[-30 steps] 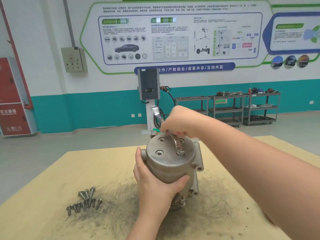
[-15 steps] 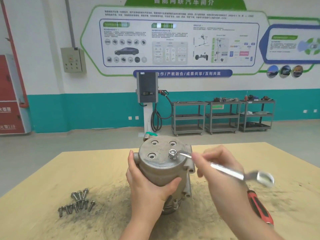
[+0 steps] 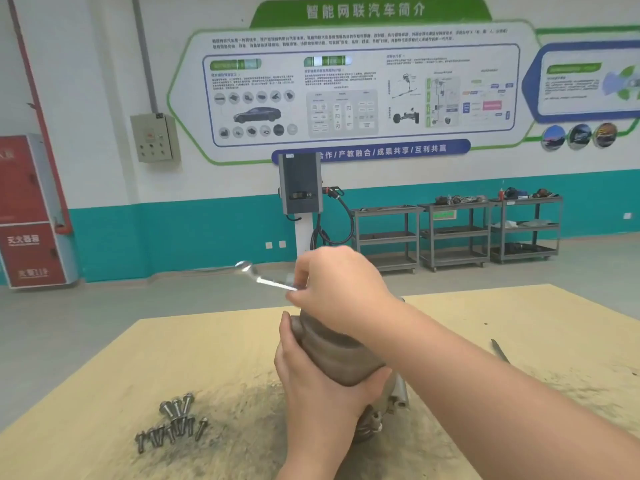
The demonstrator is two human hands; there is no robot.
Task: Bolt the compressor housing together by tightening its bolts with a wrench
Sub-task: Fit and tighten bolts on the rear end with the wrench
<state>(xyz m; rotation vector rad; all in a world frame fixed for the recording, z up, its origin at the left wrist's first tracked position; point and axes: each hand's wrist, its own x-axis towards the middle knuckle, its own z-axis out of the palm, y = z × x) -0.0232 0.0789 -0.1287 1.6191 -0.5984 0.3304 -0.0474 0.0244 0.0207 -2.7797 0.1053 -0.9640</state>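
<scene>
Change: half a second ago the wrench handle pointed out to the right over the table with the housing's bolt holes in view; now it has swung round to point up and left, and the right forearm crosses over the top of the housing, hiding it.
Red cabinet [image 3: 33, 209]: stands on the floor against the far wall at the left edge.
Loose bolts [image 3: 173, 424]: a cluster of grey steel flanged bolts lies on the soiled patch of the table, well apart from the housing, to its left.
Table [image 3: 121, 368]: pale yellow wooden top with a dark grimy smear around the work.
Left hand [image 3: 318, 393]: wraps around the near side of the housing, thumb up its left edge and fingers curled under the right, gripping it.
Compressor housing [image 3: 332, 351]: dull grey cast-metal cylinder, upright near the middle of the table; its top face is covered by the right hand.
Wrench [image 3: 259, 277]: shiny steel, blurred, its free end sticking up and left from the right hand; the working end is hidden.
Right hand [image 3: 341, 289]: above the housing's top, fingers clenched around the wrench handle.
Dark slim tool [image 3: 500, 351]: lies on the table at the right, partly behind the forearm.
Grey shelf carts [image 3: 457, 233]: three stand along the teal wall at far right.
</scene>
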